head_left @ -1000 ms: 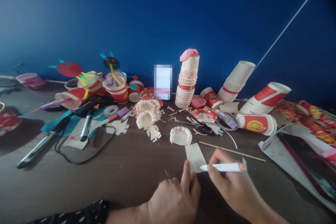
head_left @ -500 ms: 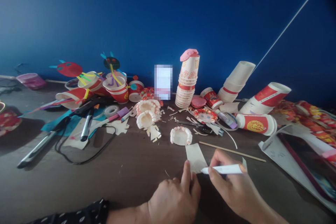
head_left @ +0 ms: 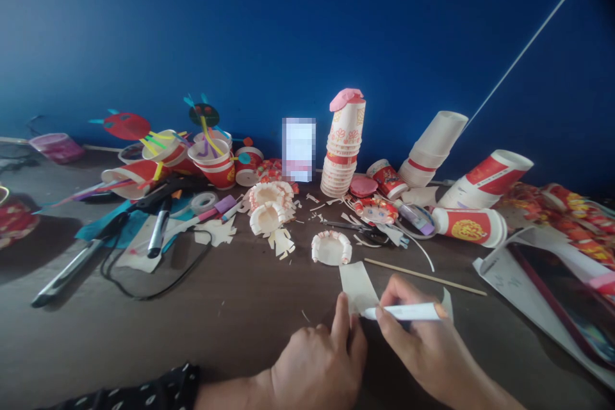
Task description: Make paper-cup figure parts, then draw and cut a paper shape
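Note:
A white marker (head_left: 406, 312) is pinched in my right hand (head_left: 425, 339), its tip touching the lower part of a small pale paper strip (head_left: 358, 285). My left hand (head_left: 321, 355) rests on the table with its index finger stretched onto the lower left edge of that strip; its other fingers are bent, and nothing shows in them. Just above the strip lies a white curved paper-cup piece (head_left: 331, 248) with a rolled rim. A thin wooden stick (head_left: 425, 277) lies beyond my right hand.
Behind stand a tall cup stack (head_left: 342, 160) and tilted cups (head_left: 432, 147). Scissors (head_left: 355, 227) lie among scraps. At left are a hot-glue-like black tool (head_left: 163, 195), pens and a black cord (head_left: 144, 298). A dark phone (head_left: 567, 301) lies at right.
My right hand and the marker have shifted slightly left along the strip. My left hand has stayed in place.

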Available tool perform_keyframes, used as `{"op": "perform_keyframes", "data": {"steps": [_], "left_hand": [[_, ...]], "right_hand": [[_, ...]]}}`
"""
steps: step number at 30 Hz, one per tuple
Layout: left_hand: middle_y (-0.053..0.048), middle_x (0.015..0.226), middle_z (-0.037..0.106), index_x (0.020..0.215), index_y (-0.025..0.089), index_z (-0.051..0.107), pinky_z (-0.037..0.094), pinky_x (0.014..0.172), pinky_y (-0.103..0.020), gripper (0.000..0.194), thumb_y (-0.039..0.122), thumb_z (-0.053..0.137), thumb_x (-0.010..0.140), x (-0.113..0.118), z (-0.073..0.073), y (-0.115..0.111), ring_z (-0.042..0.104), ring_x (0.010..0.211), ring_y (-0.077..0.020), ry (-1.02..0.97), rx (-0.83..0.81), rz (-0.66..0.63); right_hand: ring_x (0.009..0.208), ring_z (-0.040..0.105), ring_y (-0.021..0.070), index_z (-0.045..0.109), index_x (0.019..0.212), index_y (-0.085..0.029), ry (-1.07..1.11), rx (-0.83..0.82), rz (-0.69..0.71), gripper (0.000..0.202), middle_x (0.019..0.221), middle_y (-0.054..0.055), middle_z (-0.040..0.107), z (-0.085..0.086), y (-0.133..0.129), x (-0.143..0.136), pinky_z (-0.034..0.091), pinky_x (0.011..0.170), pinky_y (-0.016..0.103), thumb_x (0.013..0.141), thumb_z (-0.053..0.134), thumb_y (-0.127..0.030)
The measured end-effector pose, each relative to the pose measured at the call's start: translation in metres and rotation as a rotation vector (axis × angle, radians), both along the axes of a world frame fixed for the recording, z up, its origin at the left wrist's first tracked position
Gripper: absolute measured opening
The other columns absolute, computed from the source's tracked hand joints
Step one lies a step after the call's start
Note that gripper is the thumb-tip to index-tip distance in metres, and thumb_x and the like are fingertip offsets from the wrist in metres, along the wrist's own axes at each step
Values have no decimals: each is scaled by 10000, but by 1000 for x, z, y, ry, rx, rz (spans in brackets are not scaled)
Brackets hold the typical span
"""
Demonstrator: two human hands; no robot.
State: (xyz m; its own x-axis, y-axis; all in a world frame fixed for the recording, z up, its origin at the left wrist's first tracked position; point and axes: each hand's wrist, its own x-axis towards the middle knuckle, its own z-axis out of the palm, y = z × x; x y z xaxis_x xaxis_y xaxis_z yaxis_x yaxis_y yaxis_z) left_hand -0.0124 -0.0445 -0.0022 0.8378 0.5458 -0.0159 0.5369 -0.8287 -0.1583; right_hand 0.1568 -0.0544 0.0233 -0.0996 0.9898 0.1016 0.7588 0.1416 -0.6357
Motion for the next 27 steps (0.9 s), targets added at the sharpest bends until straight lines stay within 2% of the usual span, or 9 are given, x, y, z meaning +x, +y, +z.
{"op": "perform_keyframes", "data": {"steps": [10, 27], "left_hand": [[-341, 1198, 408, 1219, 61, 395, 489, 396, -300, 414, 190, 402, 826, 0, 6, 1, 624, 551, -204, 42, -54, -8], [-324, 1193, 430, 1217, 66, 405, 485, 391, -300, 409, 171, 391, 822, 0, 4, 1, 622, 546, -204, 18, -26, -6]], "right_hand": [[378, 405, 103, 375, 625, -227, -42, 19, -88, 181, 444, -81, 368, -1, 0, 0, 326, 387, 203, 794, 418, -274], [413, 429, 106, 399, 656, -218, 2, -5, -1, 180, 490, -67, 414, 2, -1, -2, 338, 413, 206, 818, 416, -295]]}}
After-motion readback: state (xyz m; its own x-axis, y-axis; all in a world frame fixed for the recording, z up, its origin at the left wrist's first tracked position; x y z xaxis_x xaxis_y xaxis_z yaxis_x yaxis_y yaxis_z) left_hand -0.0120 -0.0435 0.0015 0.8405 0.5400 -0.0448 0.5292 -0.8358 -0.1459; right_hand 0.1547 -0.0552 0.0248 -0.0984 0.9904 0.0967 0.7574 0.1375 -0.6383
